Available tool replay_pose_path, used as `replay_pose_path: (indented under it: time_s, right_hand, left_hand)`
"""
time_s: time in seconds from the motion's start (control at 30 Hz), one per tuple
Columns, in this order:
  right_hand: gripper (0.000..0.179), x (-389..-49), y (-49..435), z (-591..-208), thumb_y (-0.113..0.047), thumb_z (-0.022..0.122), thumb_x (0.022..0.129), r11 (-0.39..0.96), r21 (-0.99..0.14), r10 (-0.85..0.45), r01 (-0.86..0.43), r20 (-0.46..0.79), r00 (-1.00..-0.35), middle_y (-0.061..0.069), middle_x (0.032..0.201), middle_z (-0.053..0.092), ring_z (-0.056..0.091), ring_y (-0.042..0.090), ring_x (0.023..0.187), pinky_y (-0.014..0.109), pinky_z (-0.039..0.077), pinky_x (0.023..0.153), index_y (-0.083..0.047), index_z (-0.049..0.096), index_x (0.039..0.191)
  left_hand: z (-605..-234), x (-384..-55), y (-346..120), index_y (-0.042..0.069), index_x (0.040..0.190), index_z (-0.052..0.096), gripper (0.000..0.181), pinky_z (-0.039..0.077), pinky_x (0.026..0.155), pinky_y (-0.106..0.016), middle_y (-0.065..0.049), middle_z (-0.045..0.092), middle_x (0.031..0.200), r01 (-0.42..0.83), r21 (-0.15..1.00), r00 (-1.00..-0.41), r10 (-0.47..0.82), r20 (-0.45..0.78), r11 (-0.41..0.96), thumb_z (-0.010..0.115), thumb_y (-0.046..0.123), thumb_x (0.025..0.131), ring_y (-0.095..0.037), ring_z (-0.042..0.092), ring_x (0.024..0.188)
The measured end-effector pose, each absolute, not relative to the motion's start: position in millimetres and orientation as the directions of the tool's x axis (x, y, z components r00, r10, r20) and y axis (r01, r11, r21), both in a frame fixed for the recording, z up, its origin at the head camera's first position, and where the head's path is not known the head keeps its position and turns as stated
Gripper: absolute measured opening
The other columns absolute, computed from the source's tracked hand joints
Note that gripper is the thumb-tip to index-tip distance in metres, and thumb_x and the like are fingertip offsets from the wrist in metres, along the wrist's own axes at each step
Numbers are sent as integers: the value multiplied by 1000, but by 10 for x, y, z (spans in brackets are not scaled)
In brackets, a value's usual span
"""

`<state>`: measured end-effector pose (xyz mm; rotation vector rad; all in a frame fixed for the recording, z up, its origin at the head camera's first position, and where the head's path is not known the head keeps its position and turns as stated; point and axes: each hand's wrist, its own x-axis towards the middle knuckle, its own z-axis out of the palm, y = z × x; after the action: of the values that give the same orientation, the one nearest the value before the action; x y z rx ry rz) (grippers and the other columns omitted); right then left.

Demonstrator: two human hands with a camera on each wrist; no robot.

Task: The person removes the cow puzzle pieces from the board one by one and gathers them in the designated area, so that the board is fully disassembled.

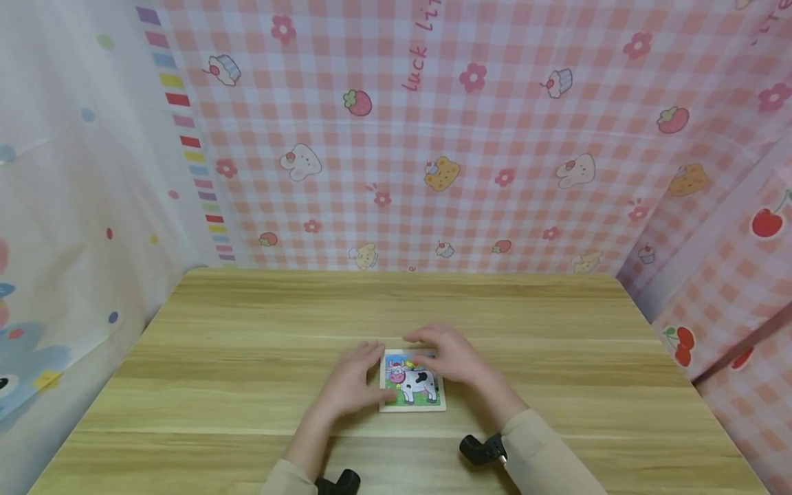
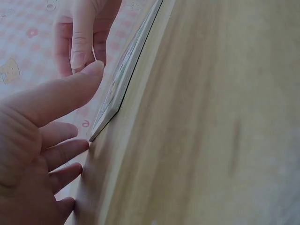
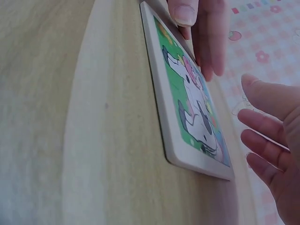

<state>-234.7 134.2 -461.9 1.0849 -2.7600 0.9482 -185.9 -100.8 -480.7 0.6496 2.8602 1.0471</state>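
A small, flat, square picture board [image 1: 413, 399] with a pale wooden border lies face up on the table; it looks like a child's puzzle, though seams cannot be made out. Its picture shows a black-and-white cow [image 3: 194, 101] on green grass. At the board's left side is the left hand [image 1: 354, 381], fingers loosely spread and thumb over the near left part. Above the far right part hovers the right hand [image 1: 452, 356], thumb and fingers apart. In the right wrist view, a gap separates the right hand [image 3: 276, 136] from the board. Neither hand grips anything.
The wood-grain table [image 1: 247, 330] reaches back to a pink checked cloth [image 1: 402, 137]. A white patterned curtain [image 1: 74, 172] hangs at the left, and more printed cloth [image 1: 724, 275] at the right. Black wrist devices [image 1: 482, 450] sit below both hands.
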Motion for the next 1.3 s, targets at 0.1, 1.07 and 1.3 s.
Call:
replay_pose_path:
  time_s: [0.1, 1.07, 1.3]
  right_hand:
    - [34, -2366, 1302, -4640, -19, 76, 88, 561, -520, -627, -644, 242, -741, 4, 118, 69, 61, 23, 109, 44, 47, 97, -10, 70, 121]
    - [23, -2470, 1066, -4753, -27, 78, 87, 577, -428, -701, -695, 176, -691, -5, 103, 60, 54, 12, 95, 32, 47, 87, -20, 75, 109]
    - [27, -2483, 1073, -4742, -30, 78, 86, 567, -379, -731, -731, 177, -659, -3, 104, 60, 54, 13, 95, 32, 47, 87, -21, 75, 111]
  left_hand:
    - [-4829, -1874, -1016, -2, 145, 47, 93, 19, 115, -58, -19, 45, 148, 382, 625, -910, 396, 124, 681, 87, 40, 72, -42, 32, 140]
    - [-4909, -1875, -1041, 3, 143, 52, 92, 35, 108, -53, -13, 46, 141, 323, 658, -934, 342, 104, 680, 90, 40, 67, -33, 38, 132]
    - [-4909, -1880, -1039, 3, 143, 52, 94, 35, 108, -53, -13, 46, 141, 322, 653, -934, 342, 102, 686, 90, 42, 67, -33, 39, 132]
